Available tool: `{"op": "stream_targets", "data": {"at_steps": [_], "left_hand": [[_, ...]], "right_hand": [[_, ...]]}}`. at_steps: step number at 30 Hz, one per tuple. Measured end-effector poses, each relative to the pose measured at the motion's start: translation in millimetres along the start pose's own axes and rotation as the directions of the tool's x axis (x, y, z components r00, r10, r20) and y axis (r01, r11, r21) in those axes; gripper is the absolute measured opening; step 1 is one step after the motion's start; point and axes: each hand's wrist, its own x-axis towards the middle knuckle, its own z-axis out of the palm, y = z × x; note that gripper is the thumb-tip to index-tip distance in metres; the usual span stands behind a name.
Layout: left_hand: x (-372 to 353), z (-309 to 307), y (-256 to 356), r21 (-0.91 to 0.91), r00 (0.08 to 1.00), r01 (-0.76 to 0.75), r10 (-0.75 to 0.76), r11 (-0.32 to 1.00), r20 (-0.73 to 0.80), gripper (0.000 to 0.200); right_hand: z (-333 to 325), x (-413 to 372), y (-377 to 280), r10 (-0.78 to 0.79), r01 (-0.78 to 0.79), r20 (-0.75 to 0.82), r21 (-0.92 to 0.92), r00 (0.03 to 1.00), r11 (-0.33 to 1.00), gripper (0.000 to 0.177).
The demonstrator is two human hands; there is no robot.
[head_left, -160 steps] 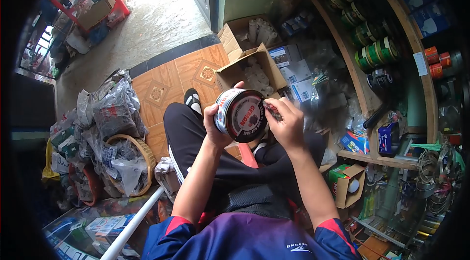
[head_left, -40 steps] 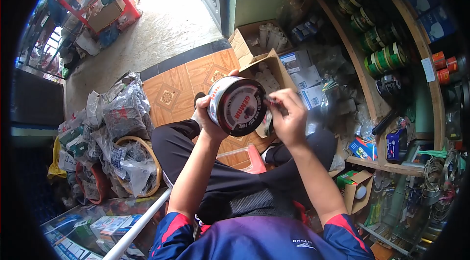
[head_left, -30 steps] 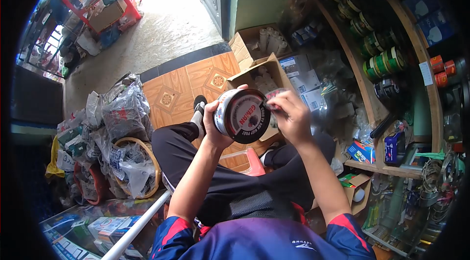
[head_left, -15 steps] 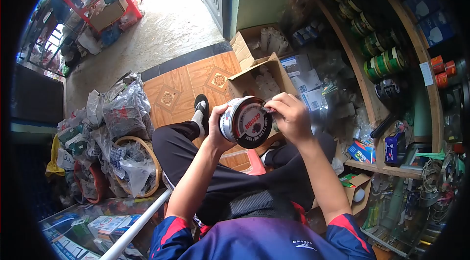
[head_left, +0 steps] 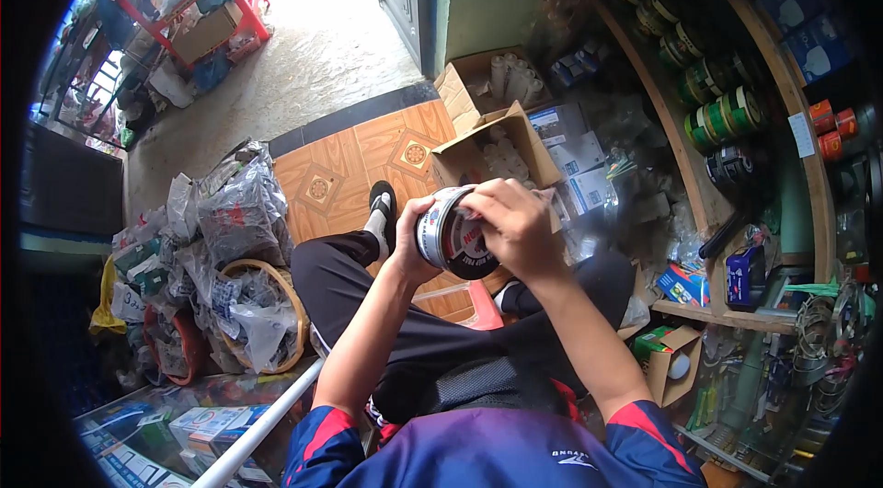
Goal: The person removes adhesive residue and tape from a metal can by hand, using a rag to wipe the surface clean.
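A round metal tin [head_left: 471, 253] with a black, red and white printed face is held up over my lap, its face tilted toward the right. My left hand [head_left: 413, 244] is wrapped round its left side. My right hand [head_left: 511, 223] is at the tin's upper right, its fingers bent together over the rim and part of the face. Something small and pale shows at those fingertips, too small to name. The hand hides part of the printing.
Cardboard boxes [head_left: 452, 160] of white rolls stand on the floor ahead. Shelves with green tins [head_left: 725, 120] rise at the right. Plastic-wrapped bags [head_left: 241, 212] and a round basket [head_left: 296, 322] are at the left. A white pole [head_left: 262, 428] slants at the lower left.
My right hand has moved left, from the tin's right edge to over its upper face, and now covers more printing. The tin has turned slightly in my left hand.
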Motion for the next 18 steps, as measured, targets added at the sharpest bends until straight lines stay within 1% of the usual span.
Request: {"op": "stream_targets", "data": {"at_steps": [2,3,4,5,6,8,10,11,14,15,16,18], "left_hand": [[-4.3,5.4,5.3,0.004,0.998,-0.045,0.044,0.999,0.049,0.070],[-4.2,4.7,8.3,0.087,0.998,-0.061,0.058,0.994,0.037,0.072],[-6.3,3.6,10.3,0.105,0.998,-0.053,0.049,0.993,0.037,0.072],[-8.0,2.9,12.7,0.121,0.998,-0.050,0.046,0.991,0.039,0.073],[-8.5,2.7,14.8,0.137,0.998,-0.051,0.045,0.989,0.043,0.073],[-5.2,-5.1,13.4,0.115,0.999,-0.038,0.036,0.993,0.026,0.073],[-1.5,-7.0,12.3,0.096,0.999,-0.046,0.043,0.994,0.024,0.073],[-2.7,-13.2,12.1,0.030,1.000,-0.012,0.012,0.999,0.012,0.073],[-11.8,2.4,14.6,0.032,0.999,-0.022,0.022,0.999,0.024,0.066],[-13.3,1.9,14.0,0.044,1.000,0.001,-0.001,0.999,0.010,0.066],[-13.3,-2.1,11.8,0.028,1.000,0.008,-0.007,1.000,-0.015,0.066],[-8.8,-12.2,9.1,0.000,0.998,0.018,-0.018,1.000,-0.057,0.066]], "right_hand": [[1.9,-0.7,-1.9,-0.010,0.009,0.012,0.069,1.000,0.998,0.027],[-0.1,-0.5,1.8,-0.032,0.032,0.029,0.014,0.999,0.999,0.026],[-3.7,-1.0,8.1,-0.053,0.055,0.050,-0.039,0.997,0.998,0.025],[-5.8,-2.2,15.4,-0.030,0.037,0.058,-0.108,0.998,0.993,0.024],[-3.1,-2.3,19.7,0.007,-0.004,0.037,-0.088,0.999,0.996,0.025],[5.6,-6.1,13.6,0.030,-0.030,-0.001,-0.073,1.000,0.997,0.028],[15.1,-3.9,-6.7,0.052,-0.049,-0.048,0.060,0.998,0.997,0.030],[18.7,-8.1,-12.2,0.029,-0.025,-0.037,0.100,0.999,0.995,0.029],[10.1,-5.8,-3.7,-0.041,0.042,0.029,-0.040,0.999,0.998,0.028],[4.5,-2.2,2.8,-0.031,0.036,0.050,-0.116,0.998,0.993,0.028],[10.0,-8.2,14.7,0.015,-0.009,0.046,-0.137,0.999,0.991,0.029],[17.7,-12.7,13.6,0.020,-0.019,0.005,-0.155,1.000,0.988,0.031]]}}
